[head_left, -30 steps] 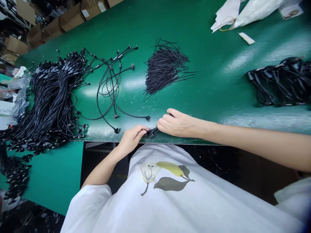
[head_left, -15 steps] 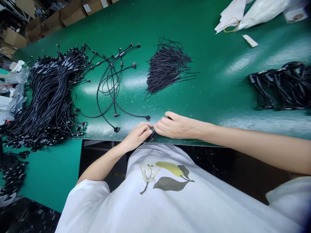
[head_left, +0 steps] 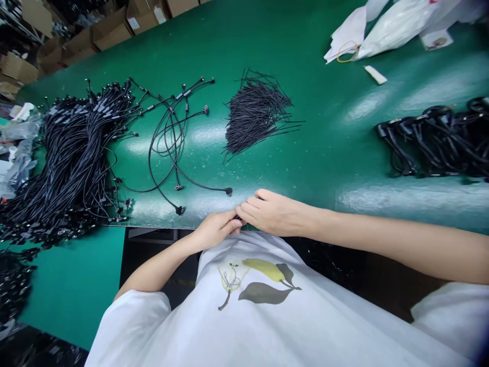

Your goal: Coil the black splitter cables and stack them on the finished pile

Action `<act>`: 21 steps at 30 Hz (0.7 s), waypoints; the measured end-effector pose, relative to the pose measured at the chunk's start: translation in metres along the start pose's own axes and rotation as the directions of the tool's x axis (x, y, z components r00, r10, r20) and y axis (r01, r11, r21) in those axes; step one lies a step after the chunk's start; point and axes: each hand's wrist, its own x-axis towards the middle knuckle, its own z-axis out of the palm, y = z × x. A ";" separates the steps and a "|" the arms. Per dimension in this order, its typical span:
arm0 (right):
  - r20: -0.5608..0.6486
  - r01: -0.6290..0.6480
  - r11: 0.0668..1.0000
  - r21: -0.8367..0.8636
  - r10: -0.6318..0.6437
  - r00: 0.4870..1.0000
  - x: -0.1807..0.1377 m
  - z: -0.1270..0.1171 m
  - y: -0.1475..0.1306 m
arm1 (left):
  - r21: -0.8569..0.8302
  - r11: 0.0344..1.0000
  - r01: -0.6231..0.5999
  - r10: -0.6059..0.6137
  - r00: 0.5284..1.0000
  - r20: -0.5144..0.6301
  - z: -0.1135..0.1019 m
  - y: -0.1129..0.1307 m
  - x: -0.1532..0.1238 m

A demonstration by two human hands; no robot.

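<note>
My left hand (head_left: 216, 228) and my right hand (head_left: 272, 213) meet at the near edge of the green table (head_left: 313, 153). Both are closed in a pinch on a small black cable piece, now almost hidden between the fingers. Just beyond the hands lie a few loose black cables (head_left: 173, 148) with connector ends. A fan-shaped pile of thin black ties (head_left: 254, 112) sits behind them at the middle of the table.
A large heap of black cables (head_left: 72, 158) covers the table's left end and spills over the edge. A row of coiled black cables (head_left: 435, 140) lies at the right. White plastic bags (head_left: 385, 25) and a rubber band are at the far right; cardboard boxes (head_left: 110, 33) stand behind.
My hands have come together; the black piece visible between them earlier is now hidden in my fingers. The view shifted slightly.
</note>
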 end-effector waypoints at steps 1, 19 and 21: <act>-0.001 -0.007 1.000 -0.003 0.006 1.000 -0.001 0.000 -0.001 | -0.032 0.999 0.008 -0.008 1.000 -0.007 0.002 -0.002 0.001; -0.127 -0.108 0.940 0.323 0.156 0.980 0.012 -0.001 0.032 | -0.553 0.831 -0.066 -0.053 0.979 -0.198 0.005 -0.019 0.022; -0.173 -0.230 0.881 0.415 0.324 0.930 0.011 0.003 0.063 | -0.703 0.706 -0.083 -0.123 0.964 -0.237 0.004 -0.021 0.021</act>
